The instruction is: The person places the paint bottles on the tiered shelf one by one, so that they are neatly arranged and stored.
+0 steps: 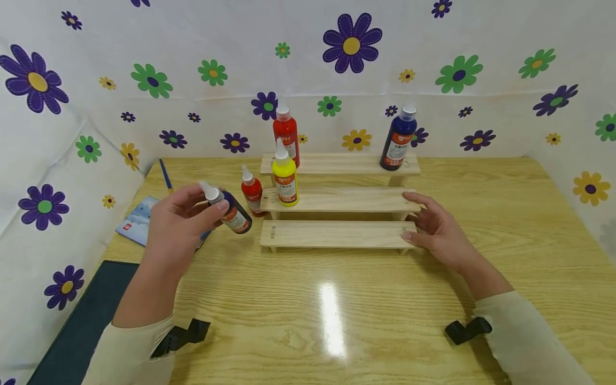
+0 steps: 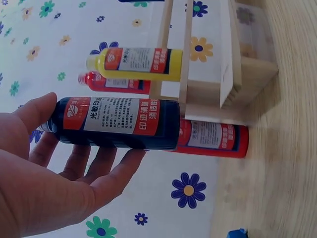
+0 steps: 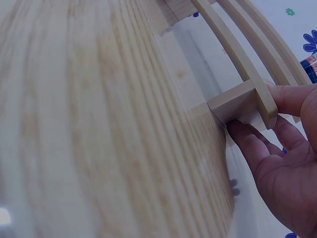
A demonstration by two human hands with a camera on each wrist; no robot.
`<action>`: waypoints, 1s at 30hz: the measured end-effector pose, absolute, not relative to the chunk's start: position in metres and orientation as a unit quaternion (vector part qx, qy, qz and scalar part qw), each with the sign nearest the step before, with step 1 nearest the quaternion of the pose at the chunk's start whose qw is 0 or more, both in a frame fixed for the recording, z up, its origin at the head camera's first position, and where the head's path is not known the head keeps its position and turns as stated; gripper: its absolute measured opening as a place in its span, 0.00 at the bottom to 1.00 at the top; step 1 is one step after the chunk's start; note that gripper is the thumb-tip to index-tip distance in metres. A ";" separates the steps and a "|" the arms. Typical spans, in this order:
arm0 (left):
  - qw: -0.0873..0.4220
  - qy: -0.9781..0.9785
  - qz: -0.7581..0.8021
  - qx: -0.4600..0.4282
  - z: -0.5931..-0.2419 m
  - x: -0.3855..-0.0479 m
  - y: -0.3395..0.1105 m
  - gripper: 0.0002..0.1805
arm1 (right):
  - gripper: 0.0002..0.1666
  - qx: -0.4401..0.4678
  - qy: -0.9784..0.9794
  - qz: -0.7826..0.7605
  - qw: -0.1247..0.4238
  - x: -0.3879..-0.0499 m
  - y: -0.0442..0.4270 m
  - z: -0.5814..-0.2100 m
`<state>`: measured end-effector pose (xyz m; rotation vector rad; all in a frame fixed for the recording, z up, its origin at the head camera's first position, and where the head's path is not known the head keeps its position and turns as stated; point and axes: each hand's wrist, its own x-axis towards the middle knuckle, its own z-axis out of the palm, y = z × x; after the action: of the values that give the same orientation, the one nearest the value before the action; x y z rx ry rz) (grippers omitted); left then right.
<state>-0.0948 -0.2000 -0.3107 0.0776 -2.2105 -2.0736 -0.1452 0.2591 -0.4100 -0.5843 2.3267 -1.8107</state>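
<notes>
My left hand (image 1: 170,230) holds a dark blue ink bottle (image 1: 237,218), tilted, by its white-capped upper part, off the table to the left of a three-step wooden rack (image 1: 337,234). In the left wrist view the bottle's label (image 2: 116,116) faces the camera. My right hand (image 1: 440,235) grips the rack's right end, with the thumb on the lowest step and fingers at the step above and the leg. A yellow bottle (image 1: 285,182) stands at the left of the middle step. On the top step are a red bottle (image 1: 286,128) at left and a blue bottle (image 1: 400,140) at right.
Another red bottle (image 1: 252,193) stands on the table against the rack's left side. Farther left lie a blue-and-white booklet (image 1: 137,220), a blue brush (image 1: 165,174) and a dark mat (image 1: 89,321). A flower-patterned cloth (image 1: 308,69) hangs behind the table.
</notes>
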 end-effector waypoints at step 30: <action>-0.027 -0.720 -0.684 -0.111 -0.305 -0.081 -0.117 0.15 | 0.48 -0.200 0.763 -0.610 0.076 -0.145 0.259 -0.414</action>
<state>-0.0809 -0.1171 -0.3054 -0.3563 -2.3019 -2.1864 -0.1452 0.2595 -0.4140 -0.5989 2.2874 -1.8285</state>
